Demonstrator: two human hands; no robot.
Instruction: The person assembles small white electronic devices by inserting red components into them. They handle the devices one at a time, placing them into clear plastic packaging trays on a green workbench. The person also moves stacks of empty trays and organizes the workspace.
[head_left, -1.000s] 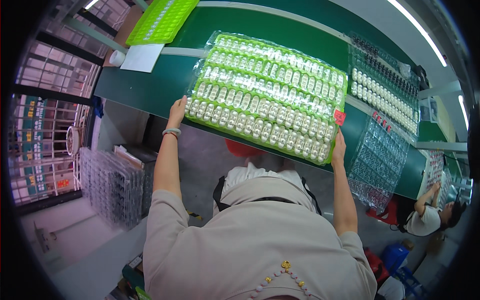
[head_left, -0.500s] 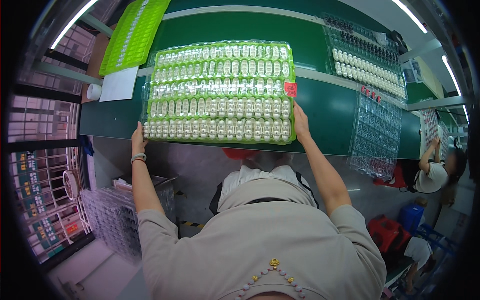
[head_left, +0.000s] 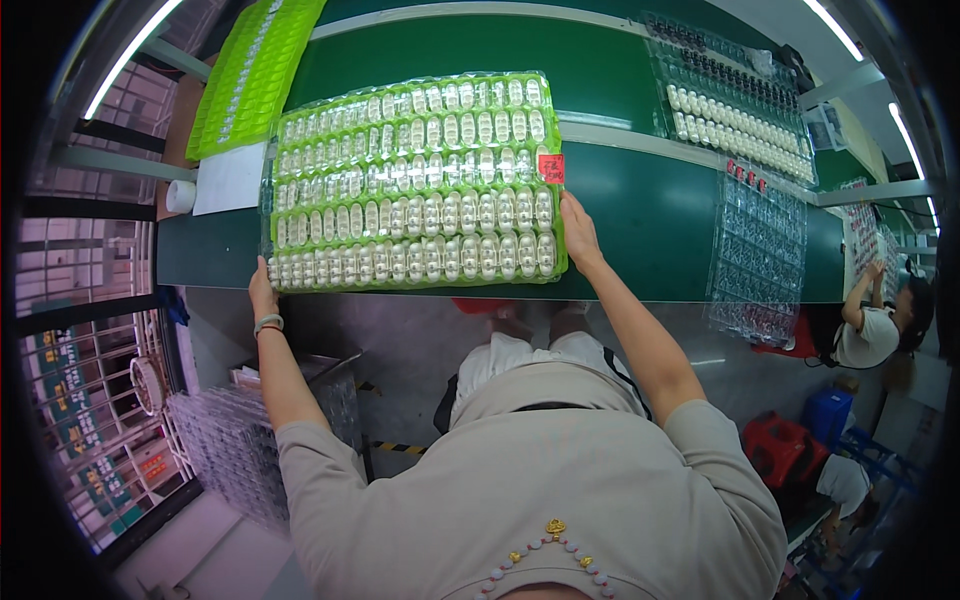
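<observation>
A large bright-green plastic tray (head_left: 562, 250) spans the space between my two hands at the bench's near side. It carries rows of shiny, pearly-white capsule-shaped pieces (head_left: 430, 258), with clear plastic around them. A red sticker (head_left: 551, 168) with writing sits on its right edge. My left hand (head_left: 262, 289) grips the lower left corner, its fingers partly hidden by the tray. On the right side, lower down, my right hand (head_left: 579, 232) is closed on the edge, its fingertips out of sight behind or under it.
The green bench (head_left: 640, 230) extends to the right, bearing a clear tray (head_left: 757, 250) and another with white and dark pieces (head_left: 740, 130). Far left are a lime-green tray (head_left: 245, 85), white sheet (head_left: 232, 182) and tape roll (head_left: 181, 197). Stacked clear trays (head_left: 235, 440) stand below. A co-worker (head_left: 870, 330) sits right.
The tray has shifted to the left along the bench, with both my hands still on its edges. It is also turned slightly. My grip looks the same.
</observation>
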